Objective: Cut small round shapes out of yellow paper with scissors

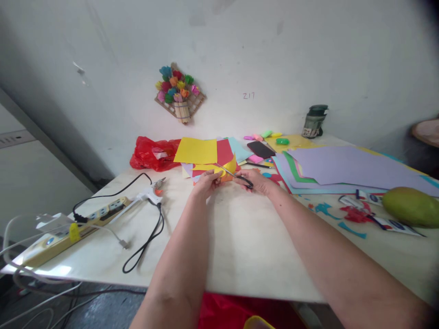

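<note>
Both my hands are close together above the middle of the table. My right hand [252, 179] is closed around the dark handles of a pair of scissors [244, 181], whose blades point left. Pinched in my left hand [208, 182] is a piece of yellow paper [229, 165], with a curled strip standing up by the blades. The blades lie across this paper, partly hidden by it and by my fingers. Just behind my hands lie a yellow sheet [196, 151] and a red sheet [224, 151], overlapping other coloured paper.
At left are a glue gun [152, 195] with its black cord and a power strip [75, 233]. A red plastic bag [151, 154] sits behind. Rightward are a phone [261, 149], stacked purple paper [350, 164], blue scraps [324, 210], a mango [411, 206] and a bottle [314, 121].
</note>
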A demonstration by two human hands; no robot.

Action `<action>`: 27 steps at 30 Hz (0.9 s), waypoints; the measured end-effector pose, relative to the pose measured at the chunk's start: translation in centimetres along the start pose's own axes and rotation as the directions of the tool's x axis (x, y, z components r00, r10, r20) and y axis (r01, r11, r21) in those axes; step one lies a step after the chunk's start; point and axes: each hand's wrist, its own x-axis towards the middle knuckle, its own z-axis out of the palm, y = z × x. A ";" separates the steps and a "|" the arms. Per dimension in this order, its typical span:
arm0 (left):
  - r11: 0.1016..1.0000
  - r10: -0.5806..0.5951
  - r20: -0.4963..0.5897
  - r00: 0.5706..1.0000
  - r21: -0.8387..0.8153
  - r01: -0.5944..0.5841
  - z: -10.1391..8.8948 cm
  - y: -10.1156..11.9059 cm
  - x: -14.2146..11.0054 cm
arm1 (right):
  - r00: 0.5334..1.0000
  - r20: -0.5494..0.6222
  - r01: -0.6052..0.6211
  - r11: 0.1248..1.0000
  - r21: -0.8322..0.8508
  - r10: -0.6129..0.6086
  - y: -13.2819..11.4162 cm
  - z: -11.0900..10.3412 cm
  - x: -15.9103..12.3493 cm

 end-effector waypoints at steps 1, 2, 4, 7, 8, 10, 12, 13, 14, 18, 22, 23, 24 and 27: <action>1.000 0.003 -0.004 1.000 0.002 -0.003 0.0 0.0 0.0 | 1.000 -0.007 -0.015 1.000 0.001 0.015 0.0 0.0 0.0; 1.000 0.007 -0.011 1.000 0.002 -0.007 -0.1 0.0 0.0 | 1.000 -0.010 -0.026 1.000 0.006 0.026 -0.1 0.0 0.0; 1.000 0.010 -0.034 0.999 -0.003 -0.011 -0.2 -0.1 0.1 | 1.000 -0.004 -0.030 0.999 0.029 0.030 -0.1 0.0 0.0; 1.000 0.008 -0.076 0.997 -0.013 -0.009 -0.3 -0.2 0.3 | 1.000 0.010 -0.022 0.999 0.040 0.021 -0.1 0.0 0.0; 1.000 0.006 -0.082 0.997 -0.012 -0.007 -0.3 -0.2 0.4 | 1.000 0.008 -0.024 0.999 0.029 0.024 -0.1 0.0 0.0; 1.000 0.003 -0.071 0.997 -0.005 -0.004 -0.3 -0.3 0.5 | 1.000 -0.001 -0.031 1.000 0.002 0.031 -0.2 0.1 -0.1; 1.000 0.005 -0.049 0.999 -0.003 -0.005 -0.4 -0.3 0.5 | 0.999 -0.003 -0.036 0.999 -0.021 0.036 -0.2 0.1 -0.1; 1.000 0.006 -0.043 0.999 -0.004 -0.006 -0.4 -0.3 0.4 | 0.999 -0.002 -0.036 0.999 -0.027 0.036 -0.2 0.1 -0.1; 1.000 0.006 -0.041 0.999 -0.004 -0.007 -0.4 -0.2 0.4 | 0.999 -0.001 -0.035 0.999 -0.036 0.035 -0.2 0.1 -0.1; 1.000 0.003 -0.009 1.000 0.018 -0.003 -0.5 -0.2 0.3 | 1.000 -0.007 -0.022 0.998 -0.066 0.022 0.0 0.0 0.0; 0.999 -0.003 0.027 1.000 0.033 0.003 -0.7 -0.3 0.4 | 1.000 -0.015 -0.008 0.997 -0.081 0.007 0.0 0.1 0.1; 0.999 -0.006 0.023 1.000 0.033 0.006 -0.8 -0.3 0.4 | 1.000 -0.020 -0.009 0.997 -0.082 0.007 0.0 0.1 0.1; 0.999 -0.010 0.015 1.000 0.032 0.009 -0.8 -0.4 0.5 | 1.000 -0.023 -0.010 0.997 -0.079 0.009 -0.1 0.2 0.1; 1.000 -0.015 -0.005 1.000 0.024 0.015 -0.8 -0.4 0.6 | 0.999 -0.034 -0.019 0.998 -0.066 0.017 -0.4 0.4 0.1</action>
